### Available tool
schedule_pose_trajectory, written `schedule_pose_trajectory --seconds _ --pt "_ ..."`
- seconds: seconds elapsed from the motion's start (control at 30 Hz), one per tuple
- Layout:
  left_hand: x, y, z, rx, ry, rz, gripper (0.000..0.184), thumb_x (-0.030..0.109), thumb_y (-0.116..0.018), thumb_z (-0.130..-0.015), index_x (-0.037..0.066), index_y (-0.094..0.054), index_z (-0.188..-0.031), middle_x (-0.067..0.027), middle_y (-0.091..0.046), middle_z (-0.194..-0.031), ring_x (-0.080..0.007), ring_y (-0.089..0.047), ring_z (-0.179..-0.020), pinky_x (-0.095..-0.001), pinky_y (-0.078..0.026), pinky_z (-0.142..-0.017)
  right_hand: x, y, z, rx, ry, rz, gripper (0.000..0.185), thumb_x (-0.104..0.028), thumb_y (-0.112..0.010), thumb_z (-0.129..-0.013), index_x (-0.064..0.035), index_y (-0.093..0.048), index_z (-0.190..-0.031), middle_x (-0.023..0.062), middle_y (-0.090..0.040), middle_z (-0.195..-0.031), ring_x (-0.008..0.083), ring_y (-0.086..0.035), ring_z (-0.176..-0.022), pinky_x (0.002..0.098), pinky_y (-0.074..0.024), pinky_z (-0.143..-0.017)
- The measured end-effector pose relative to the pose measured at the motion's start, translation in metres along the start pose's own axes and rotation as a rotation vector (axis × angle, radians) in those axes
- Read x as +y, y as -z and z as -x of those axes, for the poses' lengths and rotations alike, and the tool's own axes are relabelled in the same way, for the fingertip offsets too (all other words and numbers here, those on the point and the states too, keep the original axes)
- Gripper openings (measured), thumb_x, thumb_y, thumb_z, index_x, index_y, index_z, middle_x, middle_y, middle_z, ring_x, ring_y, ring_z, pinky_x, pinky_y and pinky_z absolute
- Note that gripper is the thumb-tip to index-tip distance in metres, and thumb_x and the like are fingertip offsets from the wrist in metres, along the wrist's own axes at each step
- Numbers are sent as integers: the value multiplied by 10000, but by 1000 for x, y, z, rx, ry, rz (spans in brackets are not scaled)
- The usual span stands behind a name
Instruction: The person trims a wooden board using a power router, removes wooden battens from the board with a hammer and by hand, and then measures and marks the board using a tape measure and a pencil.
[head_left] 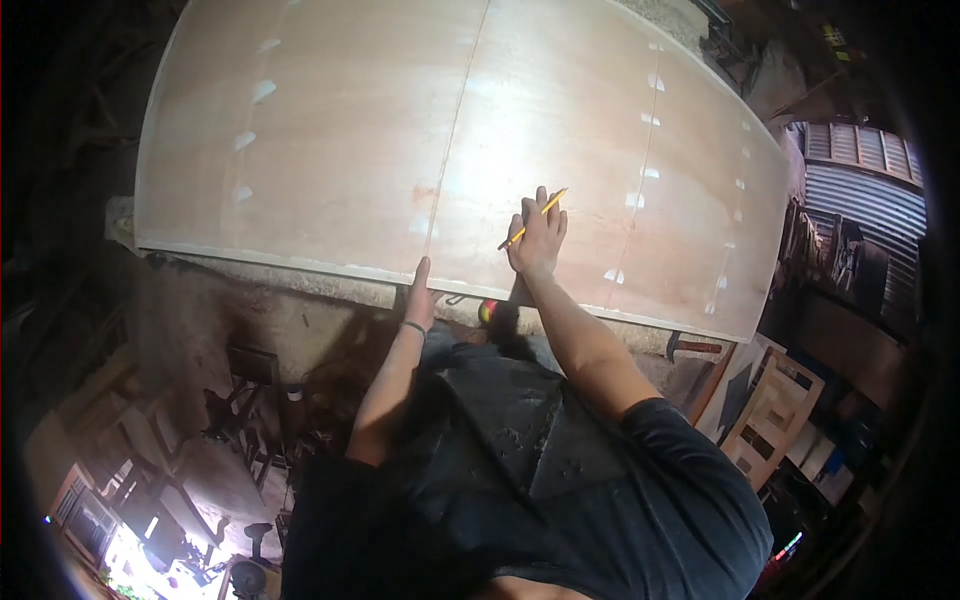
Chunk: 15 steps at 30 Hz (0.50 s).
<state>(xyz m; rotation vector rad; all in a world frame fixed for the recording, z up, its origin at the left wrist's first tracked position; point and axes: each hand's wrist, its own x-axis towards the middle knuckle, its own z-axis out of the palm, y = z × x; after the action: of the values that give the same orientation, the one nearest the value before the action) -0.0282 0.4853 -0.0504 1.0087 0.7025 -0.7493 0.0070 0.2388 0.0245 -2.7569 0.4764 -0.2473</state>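
Under the right hand point(538, 245), loosely pinching a slim yellow pencil point(554, 201), a pale plywood sheet point(350, 170) is risking stray marks, the left hand point(419, 303) clasping its edge.

Steeply Down From the Head

Worn on the head, facing forward and down. Looking from close above over the dark shirt point(540, 460) and both forearms point(590, 350), then out across the broad panel point(330, 150). Taking in a wide, curved field.
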Motion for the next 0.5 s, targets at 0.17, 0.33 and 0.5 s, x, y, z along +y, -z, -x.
schedule_pose_trajectory --seconds 0.17,0.33,0.5 --pt "29 -16 28 -49 67 -142 1016 737 -554 -873 90 -226 -1584 -173 -366 -1555 -346 -433 -1378 -462 -375 -1121 0 8 0 30 29 -22 366 -245 -561 -937 -73 -554 -1259 213 -426 -1502 428 -334 -1410 591 -220 -1158" --pt "34 -4 28 27 112 -200 977 668 -624 -870 69 -283 -1562 -158 -333 -1568 -351 -474 -1335 -452 -469 -1036 16 9 -13 30 -36 -65 391 -243 -589 -924 -72 -546 -1272 209 -386 -1529 405 -310 -1429 603 -205 -1154" --pt "37 1 22 331 -100 26 952 640 -626 -885 58 -279 -1555 -185 -337 -1555 -348 -422 -1375 -488 -447 -1070 47 9 -118 92 -175 66 448 -296 -530 -953 -73 -486 -1339 229 -386 -1515 422 -333 -1409 635 -254 -1121"
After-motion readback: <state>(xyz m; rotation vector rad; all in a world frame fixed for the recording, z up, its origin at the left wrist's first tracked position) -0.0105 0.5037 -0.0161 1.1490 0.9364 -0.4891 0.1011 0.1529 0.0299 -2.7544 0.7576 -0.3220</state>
